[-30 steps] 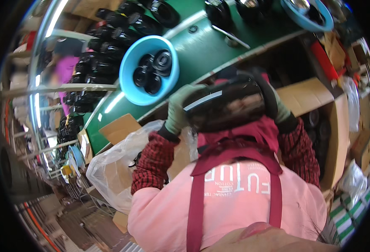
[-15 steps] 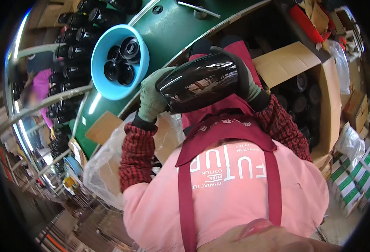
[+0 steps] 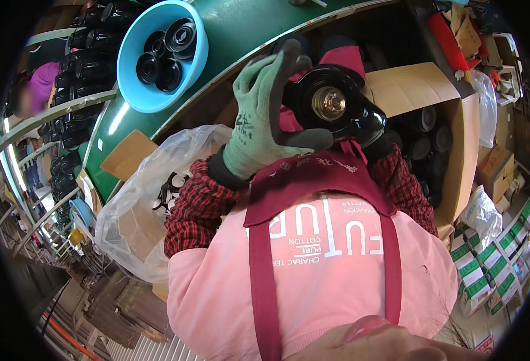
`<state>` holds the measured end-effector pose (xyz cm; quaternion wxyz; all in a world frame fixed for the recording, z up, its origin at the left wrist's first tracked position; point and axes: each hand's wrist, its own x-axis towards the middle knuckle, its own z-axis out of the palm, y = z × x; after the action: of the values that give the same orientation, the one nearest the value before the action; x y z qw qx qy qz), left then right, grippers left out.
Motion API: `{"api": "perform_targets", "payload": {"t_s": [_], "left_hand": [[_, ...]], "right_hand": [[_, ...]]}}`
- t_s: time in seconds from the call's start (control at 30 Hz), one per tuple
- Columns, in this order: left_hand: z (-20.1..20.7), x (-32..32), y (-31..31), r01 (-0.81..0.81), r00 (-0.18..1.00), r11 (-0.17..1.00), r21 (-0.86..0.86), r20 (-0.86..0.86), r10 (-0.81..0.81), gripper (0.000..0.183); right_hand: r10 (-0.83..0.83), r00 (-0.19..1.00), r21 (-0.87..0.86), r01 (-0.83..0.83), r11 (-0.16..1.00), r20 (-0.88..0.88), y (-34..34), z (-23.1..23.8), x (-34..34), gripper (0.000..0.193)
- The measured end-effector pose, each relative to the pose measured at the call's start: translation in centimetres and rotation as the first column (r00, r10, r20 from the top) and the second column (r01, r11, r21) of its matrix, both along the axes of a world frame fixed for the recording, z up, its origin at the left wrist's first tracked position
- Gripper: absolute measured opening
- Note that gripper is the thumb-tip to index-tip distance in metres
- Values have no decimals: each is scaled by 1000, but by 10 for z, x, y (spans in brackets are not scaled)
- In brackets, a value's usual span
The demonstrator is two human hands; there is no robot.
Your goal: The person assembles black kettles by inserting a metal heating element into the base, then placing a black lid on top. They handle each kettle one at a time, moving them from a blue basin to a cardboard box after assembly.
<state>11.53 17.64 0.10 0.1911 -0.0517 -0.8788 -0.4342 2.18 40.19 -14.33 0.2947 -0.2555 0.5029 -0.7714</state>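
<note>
A glossy black vacuum jug (image 3: 304, 99) is in front of my chest, tilted with its round mouth toward me. A shiny gold-silver liner (image 3: 328, 103) shows inside the mouth. My left hand (image 3: 259, 117), in a green glove with dark grey fingertips, is open beside the jug's left side, fingers raised and thumb stretched below the rim. It holds nothing. My right hand (image 3: 373, 139) supports the jug from its right side. Most of that hand is hidden behind the jug, so its fingers barely show.
On the green table (image 3: 235, 36) stands a light-blue basin (image 3: 126, 78) with several round black parts. An open cardboard box (image 3: 466, 150) of black cylindrical pieces is at my right. A clear plastic bag (image 3: 120, 210) lines an opening at my left. Black vessels fill racks (image 3: 72, 102) at far left.
The jug has turned from lying sideways between both hands to showing its mouth. My left hand has let go of its end and opened. The view has shifted slightly.
</note>
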Motion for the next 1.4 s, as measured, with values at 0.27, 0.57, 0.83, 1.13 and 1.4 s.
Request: {"api": "perform_targets", "payload": {"t_s": [0.27, 0.57, 0.83, 1.13, 1.4], "left_hand": [[0, 5, 14, -64, 940, 873, -483, -324, -111, 60], [1, 6, 31, -9, 965, 920, -392, -244, -95, 35], [0, -1, 25, 27, 967, 900, -435, -215, -133, 39], [16, 7, 34, -125, 975, 947, -297, -214, 61, 54], [21, 3, 31, -87, 995, 990, -115, -67, 80, 90]], "right_hand": [[154, 958, 225, -99, 969, -242, 27, -36, 18, 60], [331, 940, 281, -297, 912, -79, 51, -105, 52, 58], [402, 915, 279, -393, 876, 26, 61, -151, 69, 56], [302, 739, -184, -241, 953, 602, 37, -80, 44, 48], [184, 338, -192, -9, 981, 923, 29, -56, 60, 62]]}}
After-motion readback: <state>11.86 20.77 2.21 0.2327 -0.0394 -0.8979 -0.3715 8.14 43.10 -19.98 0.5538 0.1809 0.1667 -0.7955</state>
